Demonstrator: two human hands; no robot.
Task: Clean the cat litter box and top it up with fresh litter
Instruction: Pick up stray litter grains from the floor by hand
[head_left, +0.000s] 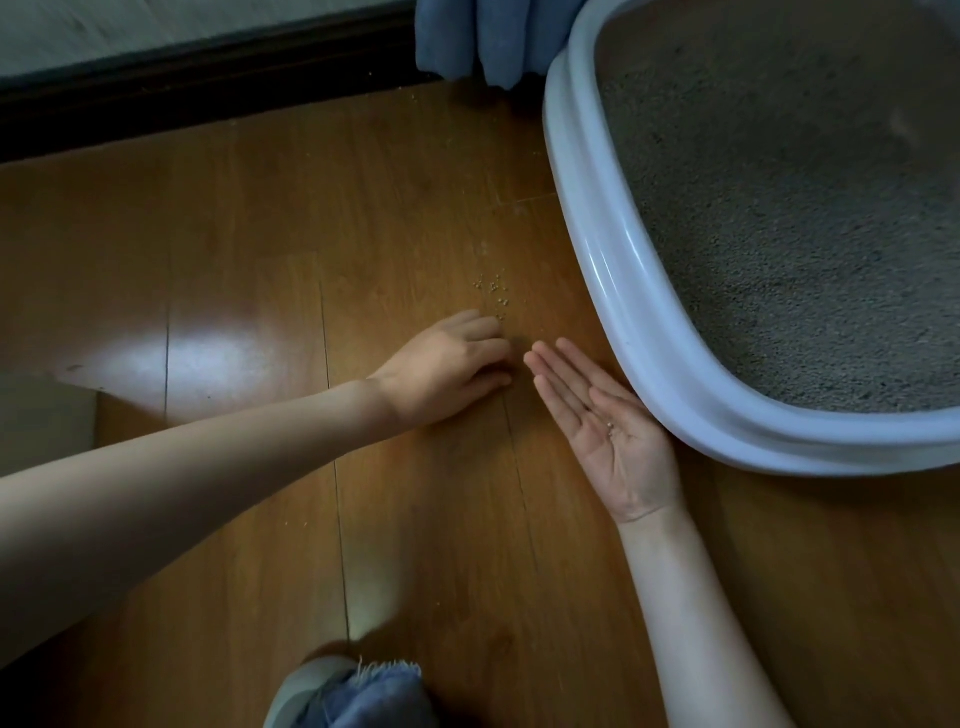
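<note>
The left arm (182, 483) reaches in from the lower left, bare to past the elbow, forearm stretched forward and to the right. Its wrist bends slightly, and the left hand (447, 364) lies palm down, back of the hand up, its fingers (488, 332) curled under at the tips; whether they pinch anything cannot be told. The right arm (696, 613) rises from the bottom edge, forearm bare. The right hand (608, 431) is turned palm up and flat, its fingers (561, 374) straight and held together, pointing up and to the left toward the left hand's fingertips, just apart from them. A knee (358, 691) shows at the bottom edge.
</note>
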